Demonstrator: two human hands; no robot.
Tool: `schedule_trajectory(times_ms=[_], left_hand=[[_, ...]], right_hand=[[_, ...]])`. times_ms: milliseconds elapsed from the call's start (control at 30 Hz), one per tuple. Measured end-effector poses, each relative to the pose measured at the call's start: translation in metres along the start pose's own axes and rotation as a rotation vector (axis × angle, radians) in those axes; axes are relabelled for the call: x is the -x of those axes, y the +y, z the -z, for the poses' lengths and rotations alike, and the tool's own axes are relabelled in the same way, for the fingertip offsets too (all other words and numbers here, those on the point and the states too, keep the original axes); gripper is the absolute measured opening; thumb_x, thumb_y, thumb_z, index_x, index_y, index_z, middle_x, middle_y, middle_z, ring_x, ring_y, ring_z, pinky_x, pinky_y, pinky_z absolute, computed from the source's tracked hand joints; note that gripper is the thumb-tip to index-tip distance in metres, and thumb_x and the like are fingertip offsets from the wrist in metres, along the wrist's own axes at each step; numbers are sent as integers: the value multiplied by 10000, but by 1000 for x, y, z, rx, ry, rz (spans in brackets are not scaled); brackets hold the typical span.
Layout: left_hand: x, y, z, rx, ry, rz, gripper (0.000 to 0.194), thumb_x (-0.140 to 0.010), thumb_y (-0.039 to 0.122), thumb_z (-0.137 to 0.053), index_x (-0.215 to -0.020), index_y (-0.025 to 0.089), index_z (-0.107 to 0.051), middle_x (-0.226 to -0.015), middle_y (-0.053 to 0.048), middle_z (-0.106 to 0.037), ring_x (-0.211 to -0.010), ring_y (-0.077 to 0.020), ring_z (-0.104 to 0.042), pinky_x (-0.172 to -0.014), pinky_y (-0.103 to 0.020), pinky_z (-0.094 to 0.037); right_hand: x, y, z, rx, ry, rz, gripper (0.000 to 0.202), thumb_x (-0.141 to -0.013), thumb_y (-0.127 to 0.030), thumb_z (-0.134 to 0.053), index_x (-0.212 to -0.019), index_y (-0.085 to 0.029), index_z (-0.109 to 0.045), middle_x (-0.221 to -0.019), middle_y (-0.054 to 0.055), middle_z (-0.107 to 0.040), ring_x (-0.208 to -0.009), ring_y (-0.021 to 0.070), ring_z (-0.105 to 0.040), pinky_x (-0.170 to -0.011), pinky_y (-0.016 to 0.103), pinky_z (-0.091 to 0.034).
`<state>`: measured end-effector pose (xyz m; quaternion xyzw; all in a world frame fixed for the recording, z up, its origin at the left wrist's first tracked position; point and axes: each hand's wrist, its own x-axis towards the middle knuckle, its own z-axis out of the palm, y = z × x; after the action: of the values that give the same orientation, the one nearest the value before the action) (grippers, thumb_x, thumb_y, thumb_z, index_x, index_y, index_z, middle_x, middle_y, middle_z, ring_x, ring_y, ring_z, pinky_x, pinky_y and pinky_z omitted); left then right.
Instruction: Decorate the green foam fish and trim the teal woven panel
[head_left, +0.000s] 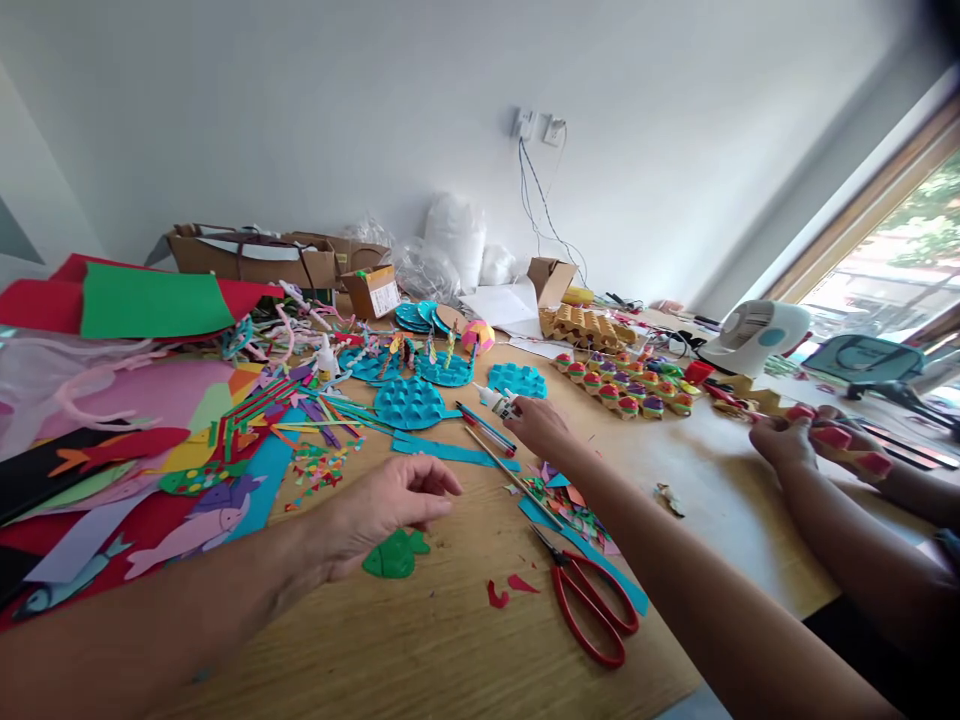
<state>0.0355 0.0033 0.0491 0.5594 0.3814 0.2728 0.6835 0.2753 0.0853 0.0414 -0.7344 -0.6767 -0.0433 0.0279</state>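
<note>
Seemingly light and rigid, the small glue bottle (501,402) was gripped at its body by the right hand (538,424); the left hand (390,505), fingers loosely together, hovered over a floppy green paper cutout (396,555).

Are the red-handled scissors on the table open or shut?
Shut: the red scissors lie flat on the table, blades together in one line, both handle loops side by side.

Green paper fish (395,555), red-handled scissors (592,600), teal egg-carton piece (411,402), green sheet (154,300) over red card (37,305), wood-brown table (450,640).
</note>
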Motion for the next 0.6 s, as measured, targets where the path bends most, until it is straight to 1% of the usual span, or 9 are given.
schedule_trajectory(times_ms=[100, 200, 233, 300, 367, 400, 467, 533, 600], left_hand=[[3, 11, 31, -67, 106, -76, 121, -655, 180, -635, -769, 181, -595, -730, 35, -542, -659, -85, -492, -587, -209, -378], [5, 23, 66, -71, 269, -101, 101, -653, 199, -655, -723, 176, -586, -663, 46, -544, -562, -71, -481, -523, -195, -391], [6, 25, 78, -66, 322, -116, 106, -650, 193, -665, -721, 177, -589, -655, 46, -553, -563, -70, -495, -526, -188, -405], [8, 27, 98, -29, 385, -164, 117, -633, 178, -688, -718, 177, -609, -660, 44, -580, -560, -60, -515, -536, -168, -432], [9, 24, 112, 23, 450, -208, 141, -598, 159, -721, -705, 173, -631, -646, 46, -584, -546, -48, -523, -529, -142, -446], [10, 22, 116, 62, 472, -205, 147, -589, 150, -730, -700, 170, -637, -640, 43, -587, -542, -48, -531, -527, -138, -455], [10, 16, 118, 151, 497, -171, 151, -585, 127, -734, -700, 160, -644, -638, 32, -599, -552, -56, -555, -540, -142, -478], [9, 11, 115, 230, 492, -145, 149, -594, 102, -727, -709, 150, -646, -643, 19, -611, -567, -67, -576, -553, -150, -495], [8, 7, 108, 289, 461, -154, 148, -612, 93, -716, -730, 146, -644, -650, 12, -619, -569, -70, -583, -553, -153, -502]], right_hand=[[-16, 0, -16, 57, -33, -29, 268, -776, -322, -510, -930, -135, -626, -875, 154, -655, -789, 274, -607, -582, 297, -373], [-26, -3, -28, 100, -59, -29, 273, -787, -295, -511, -973, -121, -610, -891, 174, -649, -833, 289, -609, -628, 314, -394], [-29, -4, -31, 110, -67, -25, 275, -793, -294, -507, -984, -121, -605, -895, 177, -646, -844, 291, -609, -644, 320, -399], [-33, -5, -36, 126, -79, -15, 282, -809, -306, -492, -997, -124, -597, -903, 179, -640, -856, 295, -609, -670, 337, -403], [-35, -6, -39, 133, -81, -4, 299, -823, -330, -471, -996, -122, -597, -904, 180, -636, -861, 300, -606, -685, 353, -404], [-35, -6, -39, 135, -78, 4, 314, -827, -348, -461, -988, -119, -601, -902, 180, -636, -864, 304, -603, -690, 361, -404], [-33, -7, -38, 131, -64, 29, 354, -827, -396, -447, -981, -120, -606, -918, 177, -633, -884, 309, -591, -703, 372, -402], [-30, -6, -34, 123, -35, 62, 378, -826, -430, -435, -998, -136, -601, -979, 166, -621, -934, 312, -564, -727, 380, -394], [-26, -6, -30, 117, 0, 94, 361, -826, -420, -440, -1005, -150, -600, -1033, 153, -606, -974, 313, -537, -745, 382, -385]])
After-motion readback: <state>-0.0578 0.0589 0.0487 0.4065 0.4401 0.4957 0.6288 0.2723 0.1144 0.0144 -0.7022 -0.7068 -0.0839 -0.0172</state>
